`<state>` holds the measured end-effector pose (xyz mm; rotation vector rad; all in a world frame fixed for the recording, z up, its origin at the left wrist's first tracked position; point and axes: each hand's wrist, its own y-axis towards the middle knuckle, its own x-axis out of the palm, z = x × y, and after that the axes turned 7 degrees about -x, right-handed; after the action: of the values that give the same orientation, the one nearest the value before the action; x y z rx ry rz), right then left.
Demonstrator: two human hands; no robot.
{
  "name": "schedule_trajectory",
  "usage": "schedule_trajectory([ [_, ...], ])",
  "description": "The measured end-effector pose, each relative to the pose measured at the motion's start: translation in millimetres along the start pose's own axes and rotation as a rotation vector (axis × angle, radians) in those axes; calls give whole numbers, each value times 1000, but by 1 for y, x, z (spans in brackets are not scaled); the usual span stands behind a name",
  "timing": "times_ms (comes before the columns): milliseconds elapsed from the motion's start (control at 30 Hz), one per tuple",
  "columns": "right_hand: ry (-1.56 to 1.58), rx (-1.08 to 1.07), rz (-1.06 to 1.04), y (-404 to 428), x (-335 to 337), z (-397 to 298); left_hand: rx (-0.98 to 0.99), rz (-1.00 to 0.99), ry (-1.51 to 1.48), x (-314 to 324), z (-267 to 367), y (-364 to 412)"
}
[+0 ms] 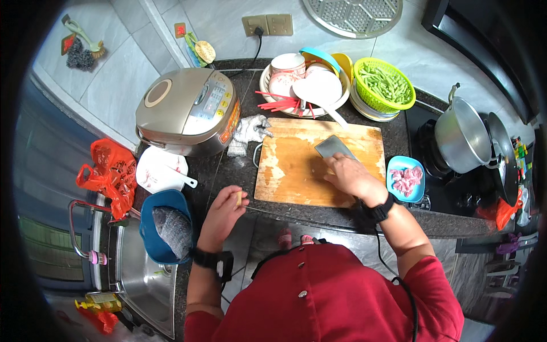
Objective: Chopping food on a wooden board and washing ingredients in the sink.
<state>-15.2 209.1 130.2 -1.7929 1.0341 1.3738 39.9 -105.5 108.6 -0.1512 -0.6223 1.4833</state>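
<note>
In my left hand [224,211], held off the counter's front edge, is a small yellowish piece [239,198], perhaps ginger, pinched between the fingers. My right hand [352,177] is over the wooden cutting board [295,171], gripping a cleaver [335,146]. The cleaver's broad grey blade points up and left over the board, and my hand hides its handle. Right of the board sits a light blue dish [391,188] with pieces of raw meat [406,180]. A whole fish [173,231] lies in a dark blue basin [147,239] below my left hand's side, by the sink.
A rice cooker [171,107], a cloth [248,132] and a white plate with a knife [156,164] are at left. Behind the board stand a bowl of dishes [265,83] and a green basket of cut beans [367,96]. A pot [461,132] occupies the stove; a sink [143,278] is lower left.
</note>
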Motion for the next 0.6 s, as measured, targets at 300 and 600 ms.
schedule_trajectory([
  [300,18,424,-131,-64,14,10,622,321,1210,14,9,110],
  [600,226,432,95,-130,60,18,191,461,1652,32,32,199],
])
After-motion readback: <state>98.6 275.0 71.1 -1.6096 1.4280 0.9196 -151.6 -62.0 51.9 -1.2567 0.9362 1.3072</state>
